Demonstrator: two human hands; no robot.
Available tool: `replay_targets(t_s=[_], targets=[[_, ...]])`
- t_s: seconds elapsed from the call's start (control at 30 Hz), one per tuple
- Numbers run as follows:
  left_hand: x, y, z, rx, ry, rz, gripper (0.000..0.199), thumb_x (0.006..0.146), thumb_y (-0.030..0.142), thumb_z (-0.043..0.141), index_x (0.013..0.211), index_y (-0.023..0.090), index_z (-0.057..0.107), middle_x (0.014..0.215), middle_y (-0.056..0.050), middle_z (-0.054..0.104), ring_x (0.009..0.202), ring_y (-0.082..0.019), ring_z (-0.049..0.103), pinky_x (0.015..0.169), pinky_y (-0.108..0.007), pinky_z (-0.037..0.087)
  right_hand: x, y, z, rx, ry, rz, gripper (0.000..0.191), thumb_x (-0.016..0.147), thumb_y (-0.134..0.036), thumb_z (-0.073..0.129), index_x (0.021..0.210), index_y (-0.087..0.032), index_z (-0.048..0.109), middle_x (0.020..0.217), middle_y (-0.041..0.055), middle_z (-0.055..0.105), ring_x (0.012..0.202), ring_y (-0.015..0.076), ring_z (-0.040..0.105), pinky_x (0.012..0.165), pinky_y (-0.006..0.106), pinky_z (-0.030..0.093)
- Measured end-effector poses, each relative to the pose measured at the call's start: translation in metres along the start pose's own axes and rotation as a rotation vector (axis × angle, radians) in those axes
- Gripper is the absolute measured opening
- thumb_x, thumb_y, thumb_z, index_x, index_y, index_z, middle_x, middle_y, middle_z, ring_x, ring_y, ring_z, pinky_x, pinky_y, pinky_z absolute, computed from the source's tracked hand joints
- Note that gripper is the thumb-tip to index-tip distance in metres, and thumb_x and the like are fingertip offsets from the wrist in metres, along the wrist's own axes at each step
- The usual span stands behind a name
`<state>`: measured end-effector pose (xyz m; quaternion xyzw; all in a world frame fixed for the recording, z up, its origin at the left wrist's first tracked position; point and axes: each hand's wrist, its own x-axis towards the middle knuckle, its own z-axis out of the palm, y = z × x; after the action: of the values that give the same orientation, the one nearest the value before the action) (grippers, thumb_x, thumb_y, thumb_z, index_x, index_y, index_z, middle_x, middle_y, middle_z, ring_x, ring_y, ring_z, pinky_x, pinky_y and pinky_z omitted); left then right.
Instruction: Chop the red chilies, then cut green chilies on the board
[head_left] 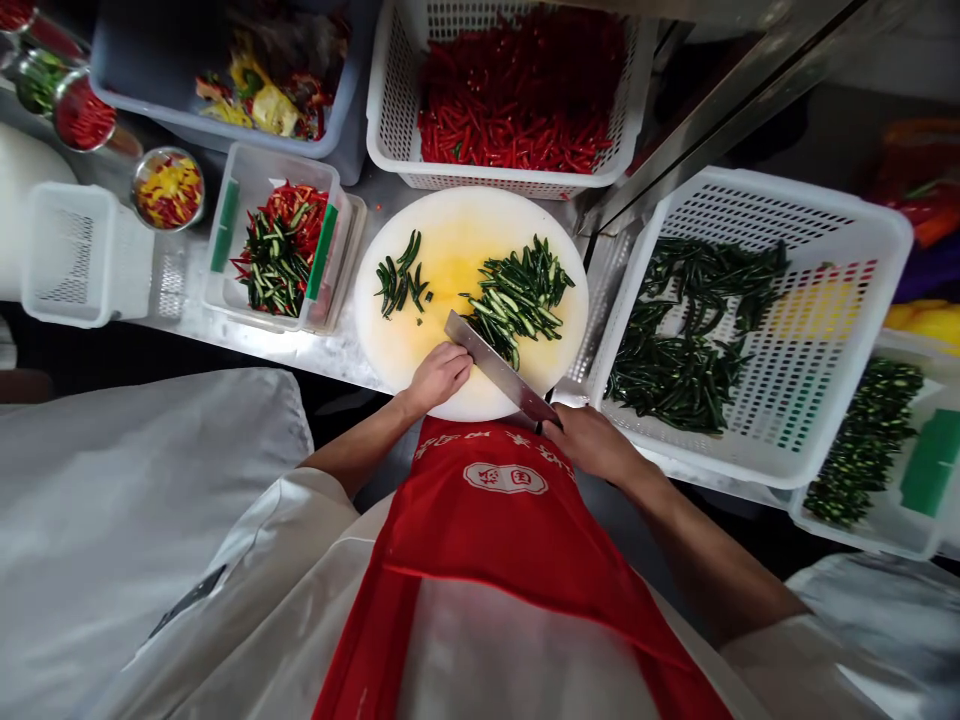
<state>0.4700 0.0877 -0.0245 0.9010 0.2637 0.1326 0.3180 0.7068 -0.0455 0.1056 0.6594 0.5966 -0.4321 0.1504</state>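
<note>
A round white cutting board [457,270] lies in front of me. On it sit a small bunch of whole green chilies [401,280] at the left and a heap of cut green chilies [521,295] at the right. My right hand [592,440] grips the handle of a cleaver [499,368], whose blade slants across the board's near edge against the cut heap. My left hand [439,375] rests curled on the board's near edge, touching the blade's tip end; it holds nothing that I can see.
A white basket of green chilies [847,230] stands right of the board, a basket of red chilies [390,100] behind it. A clear tub of mixed cut chilies [247,170] sits at the left, a tub of cut green chilies [911,525] far right. Small steel bowls [169,188] stand far left.
</note>
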Motion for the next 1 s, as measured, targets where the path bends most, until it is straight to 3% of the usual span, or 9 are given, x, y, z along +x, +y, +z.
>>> replay_targets(t_s=[0.17,0.33,0.4,0.5,0.6,0.7,0.9,1.0], targets=[[-0.005,-0.004,-0.009,-0.044,0.031,-0.025,0.022,0.096,0.028,0.044,0.094,0.02,0.064,0.1,-0.008,0.066,0.096,-0.02,0.059,0.089,-0.037,0.05,0.015,0.0,0.008,0.092,0.105,-0.029,0.032,0.097,-0.037,0.039,0.093,-0.016,0.062,0.09,0.0107,0.071,0.087,0.0223,0.064,0.07,0.028,0.036],[-0.003,-0.031,-0.034,0.115,0.377,-0.467,0.014,0.09,0.029,0.055,0.096,0.019,0.063,0.096,-0.01,0.063,0.097,-0.023,0.059,0.09,-0.039,0.049,-0.012,0.011,0.01,0.177,0.122,0.008,0.035,0.096,-0.041,0.036,0.084,-0.019,0.061,0.079,0.0078,0.07,0.075,0.021,0.063,0.064,0.028,0.035],[0.0,-0.04,-0.04,0.136,0.381,-0.549,0.013,0.087,0.028,0.059,0.093,0.019,0.064,0.093,-0.009,0.063,0.094,-0.024,0.059,0.088,-0.038,0.049,-0.022,0.014,0.013,0.187,0.079,-0.022,0.035,0.096,-0.042,0.036,0.082,-0.02,0.06,0.077,0.0067,0.069,0.074,0.021,0.063,0.064,0.029,0.035],[0.002,-0.046,-0.045,0.078,0.299,-0.539,0.012,0.087,0.024,0.056,0.084,0.019,0.066,0.086,-0.007,0.064,0.086,-0.021,0.061,0.082,-0.035,0.049,-0.028,0.014,0.02,0.194,0.003,-0.062,0.034,0.096,-0.042,0.035,0.082,-0.021,0.058,0.079,0.006,0.068,0.075,0.0211,0.063,0.065,0.029,0.035],[0.004,-0.053,-0.061,-0.016,0.426,-0.619,0.013,0.086,0.025,0.056,0.085,0.019,0.067,0.086,-0.004,0.067,0.076,-0.017,0.061,0.075,-0.03,0.049,-0.029,0.01,0.024,0.209,-0.026,-0.079,0.034,0.097,-0.042,0.034,0.081,-0.021,0.056,0.081,0.0061,0.068,0.077,0.0215,0.062,0.065,0.029,0.035],[0.012,-0.07,-0.1,-0.037,0.618,-0.703,0.014,0.086,0.027,0.057,0.087,0.017,0.067,0.081,-0.002,0.067,0.074,-0.015,0.062,0.073,-0.026,0.049,-0.029,0.007,0.027,0.24,-0.015,-0.069,0.036,0.097,-0.044,0.032,0.08,-0.022,0.054,0.079,0.0062,0.068,0.076,0.0216,0.062,0.065,0.029,0.036],[0.03,-0.11,-0.216,0.151,1.169,-0.726,0.016,0.093,0.025,0.047,0.097,0.015,0.059,0.095,-0.003,0.065,0.095,-0.014,0.062,0.09,-0.027,0.048,-0.033,0.006,0.031,0.262,-0.002,-0.031,0.039,0.095,-0.047,0.034,0.083,-0.022,0.062,0.08,0.0076,0.07,0.077,0.0249,0.064,0.065,0.031,0.039],[0.032,-0.12,-0.243,0.169,1.318,-0.679,0.013,0.095,0.022,0.045,0.096,0.015,0.056,0.095,-0.003,0.064,0.093,-0.014,0.062,0.09,-0.029,0.049,-0.035,0.002,0.032,0.347,-0.016,-0.032,0.04,0.095,-0.048,0.034,0.089,-0.023,0.065,0.084,0.0075,0.072,0.079,0.0263,0.065,0.066,0.033,0.041]])
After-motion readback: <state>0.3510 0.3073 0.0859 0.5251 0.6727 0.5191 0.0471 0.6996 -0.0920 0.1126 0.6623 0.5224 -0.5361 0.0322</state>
